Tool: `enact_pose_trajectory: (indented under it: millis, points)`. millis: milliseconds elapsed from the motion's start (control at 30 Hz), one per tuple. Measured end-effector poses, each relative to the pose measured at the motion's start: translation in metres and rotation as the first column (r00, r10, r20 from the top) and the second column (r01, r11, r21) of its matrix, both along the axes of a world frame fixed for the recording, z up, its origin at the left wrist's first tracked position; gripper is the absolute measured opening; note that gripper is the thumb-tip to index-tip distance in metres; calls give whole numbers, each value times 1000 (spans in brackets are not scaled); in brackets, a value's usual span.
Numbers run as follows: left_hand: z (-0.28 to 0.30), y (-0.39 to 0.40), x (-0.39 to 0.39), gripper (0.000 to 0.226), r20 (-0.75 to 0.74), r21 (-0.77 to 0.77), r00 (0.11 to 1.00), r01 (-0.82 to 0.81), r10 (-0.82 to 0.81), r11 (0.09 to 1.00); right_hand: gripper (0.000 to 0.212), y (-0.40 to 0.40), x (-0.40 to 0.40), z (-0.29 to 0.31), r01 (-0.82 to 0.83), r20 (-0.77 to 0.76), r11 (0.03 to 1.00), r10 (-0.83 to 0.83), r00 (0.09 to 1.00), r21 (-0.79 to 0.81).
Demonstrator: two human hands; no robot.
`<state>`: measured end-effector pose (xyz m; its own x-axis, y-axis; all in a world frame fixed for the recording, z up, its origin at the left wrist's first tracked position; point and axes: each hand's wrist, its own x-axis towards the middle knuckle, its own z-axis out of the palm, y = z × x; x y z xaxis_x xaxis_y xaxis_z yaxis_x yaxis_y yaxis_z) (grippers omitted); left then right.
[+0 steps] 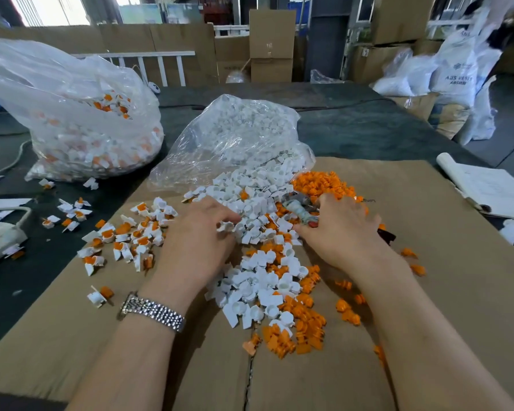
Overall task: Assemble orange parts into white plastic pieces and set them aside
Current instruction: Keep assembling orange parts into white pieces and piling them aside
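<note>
A heap of loose white plastic pieces (258, 280) spills from a clear bag (238, 134) onto a cardboard sheet (445, 292). Loose orange parts (321, 182) lie behind my right hand, and more lie along the heap's near right side. My left hand (199, 235) pinches one white piece (226, 226) at its fingertips. My right hand (341, 229) rests on the heap with its fingers curled over a grey wrapped tool (300, 210); a dark end shows past the palm. Assembled white-and-orange pieces (137, 235) lie scattered to the left.
A large clear bag (80, 123) of assembled pieces stands at the back left on the dark table. An open notebook (487, 188) lies at the right edge. A white device with a cable (0, 241) sits at the far left. Cartons and sacks stand beyond the table.
</note>
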<state>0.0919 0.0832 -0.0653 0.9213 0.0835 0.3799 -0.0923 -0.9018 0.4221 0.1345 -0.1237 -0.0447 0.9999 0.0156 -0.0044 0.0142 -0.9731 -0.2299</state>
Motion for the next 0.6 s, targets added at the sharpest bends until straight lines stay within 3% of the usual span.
enact_pose_trajectory:
  millis: [233,300,400,467,600]
  points:
    - [-4,-1,0,16,-22,-34,999,31,-32,999,66,0,1,-4,-29,22,999,29,999,-34]
    - [-3,-3,-1,17,-42,-19,998,53,-54,998,58,0,1,-2,-72,86,997,70,994,15]
    - [-4,-3,-2,19,-34,1,998,57,-57,998,29,2,1,2,-258,231,966,248,941,16]
    - [-4,-2,-1,19,-33,9,998,57,-57,998,20,4,-1,2,-343,199,938,345,917,-42]
    - [-4,1,-1,28,-113,55,991,83,-77,995,25,9,-2,-3,-408,134,905,422,897,-118]
